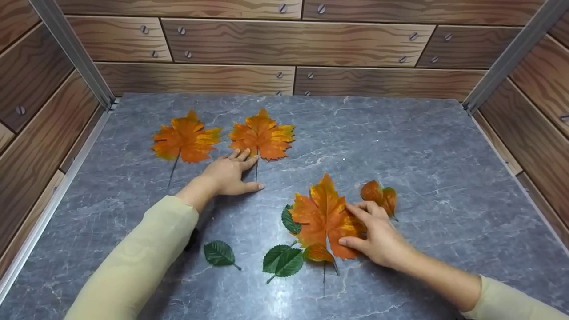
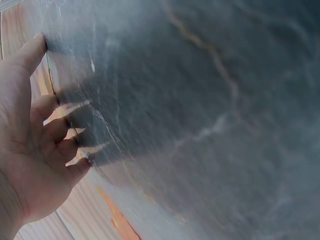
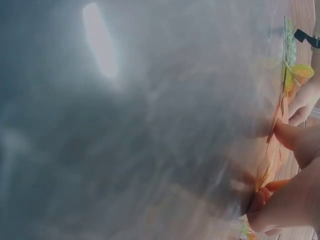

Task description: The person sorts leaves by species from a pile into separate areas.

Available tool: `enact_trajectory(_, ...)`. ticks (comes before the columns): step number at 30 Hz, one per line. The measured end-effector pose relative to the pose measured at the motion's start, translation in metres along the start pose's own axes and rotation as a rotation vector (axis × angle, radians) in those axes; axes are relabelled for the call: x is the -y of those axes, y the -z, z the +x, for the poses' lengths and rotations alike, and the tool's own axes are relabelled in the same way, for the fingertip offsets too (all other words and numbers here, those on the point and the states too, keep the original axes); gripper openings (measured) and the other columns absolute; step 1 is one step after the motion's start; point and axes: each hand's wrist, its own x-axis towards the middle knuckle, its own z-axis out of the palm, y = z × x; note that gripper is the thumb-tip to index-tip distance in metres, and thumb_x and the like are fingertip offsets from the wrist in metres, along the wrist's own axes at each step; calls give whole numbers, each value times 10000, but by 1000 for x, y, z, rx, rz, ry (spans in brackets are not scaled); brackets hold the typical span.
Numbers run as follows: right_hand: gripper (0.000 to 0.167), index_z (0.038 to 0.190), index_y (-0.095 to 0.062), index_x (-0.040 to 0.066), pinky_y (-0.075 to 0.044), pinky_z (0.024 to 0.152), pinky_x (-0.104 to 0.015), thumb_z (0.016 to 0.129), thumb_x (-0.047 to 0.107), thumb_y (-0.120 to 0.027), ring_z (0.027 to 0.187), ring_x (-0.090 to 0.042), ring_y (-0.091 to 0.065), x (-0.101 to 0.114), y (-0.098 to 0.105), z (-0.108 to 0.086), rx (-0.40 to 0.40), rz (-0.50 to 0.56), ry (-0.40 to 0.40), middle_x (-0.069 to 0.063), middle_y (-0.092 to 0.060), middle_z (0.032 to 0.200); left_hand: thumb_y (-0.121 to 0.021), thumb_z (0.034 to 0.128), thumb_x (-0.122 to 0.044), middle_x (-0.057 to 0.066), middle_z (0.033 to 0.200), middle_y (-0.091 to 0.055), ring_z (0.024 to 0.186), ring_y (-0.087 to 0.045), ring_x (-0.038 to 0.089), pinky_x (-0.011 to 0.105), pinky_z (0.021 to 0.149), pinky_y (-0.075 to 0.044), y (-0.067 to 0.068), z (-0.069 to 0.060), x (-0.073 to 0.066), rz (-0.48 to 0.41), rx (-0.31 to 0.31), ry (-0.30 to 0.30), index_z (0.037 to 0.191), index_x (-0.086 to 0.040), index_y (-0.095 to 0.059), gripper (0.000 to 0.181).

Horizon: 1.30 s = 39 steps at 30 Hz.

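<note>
My left hand (image 1: 229, 175) lies with spread fingers at the base of an orange maple leaf (image 1: 264, 133), its fingertips touching the leaf's lower edge and its thumb by the thin stem. The left wrist view shows this hand (image 2: 37, 140) low against the tabletop. Nearer to me, a third maple leaf (image 1: 322, 213) lies under the fingertips of my right hand (image 1: 378, 235). Thumb and index finger touch its right side, apart from each other. In the right wrist view the right hand's thumb (image 3: 290, 136) meets the leaf's edge; the leaf itself shows only edge-on.
Another maple leaf (image 1: 184, 138) lies at the back left. Single green leaf (image 1: 219, 253), green leaf pair (image 1: 286, 262) and small orange leaf (image 1: 318, 252) lie in front. A green leaf (image 1: 290, 220) is partly covered. Small orange-green leaves (image 1: 372, 192) sit beyond my right hand.
</note>
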Motion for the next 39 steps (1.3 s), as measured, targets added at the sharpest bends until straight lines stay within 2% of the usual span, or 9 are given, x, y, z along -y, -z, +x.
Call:
enact_trajectory(7,706,1470,-629,48,-434,1095,-620,883,345,-887,1334,-384,-457,-1,-1,0,-13,16,-2,-113,-529,1392,-527,987,-754,100,1766,-84,1615,-91,380,593,1274,-174,1,0,-1,7,11,8,1707,-234,-193,950)
enact_trajectory(14,507,1316,-729,136,-455,1057,-590,871,306,-902,1270,-346,-494,0,-3,2,-45,39,6,-67,-566,1318,-528,986,-755,100,1765,-84,1614,-97,375,577,1280,-164,0,1,0,17,12,12,1706,-228,-199,951)
enact_trajectory(22,347,1153,-744,105,-420,1068,-564,859,188,-909,1227,-328,-522,2,-2,3,-79,108,-28,-65,-625,1241,-538,986,-747,107,1764,-93,1614,-93,379,587,1280,-149,-1,-2,0,1,-4,5,1706,-226,-204,949)
enact_trajectory(27,264,1066,-744,130,-409,1034,-535,859,149,-907,1206,-323,-549,3,2,5,-125,159,-7,-13,-686,1149,-534,988,-746,107,1763,-86,1615,-78,378,583,1283,-135,0,-3,0,-4,-4,2,1706,-220,-204,949)
enact_trajectory(32,249,1091,-741,144,-471,965,-410,888,154,-885,1111,-239,-597,6,14,8,-84,240,-31,18,-722,1102,-530,987,-751,101,1765,-84,1618,-72,373,575,1286,-128,0,-3,1,-9,-2,1,1707,-227,-201,949)
enact_trajectory(36,269,1138,-735,108,-547,881,-283,904,140,-866,1031,-194,-649,5,24,11,-20,341,-34,-24,-730,1125,-522,986,-758,88,1767,-76,1621,-65,360,567,1290,-121,-1,-2,1,-9,4,10,1708,-244,-190,946)
enact_trajectory(39,295,1171,-730,76,-579,825,-257,910,134,-857,981,-183,-678,4,29,13,13,410,-31,-63,-732,1142,-522,988,-756,88,1768,-79,1622,-65,353,565,1290,-124,-2,-2,1,-8,2,15,1709,-245,-188,945)
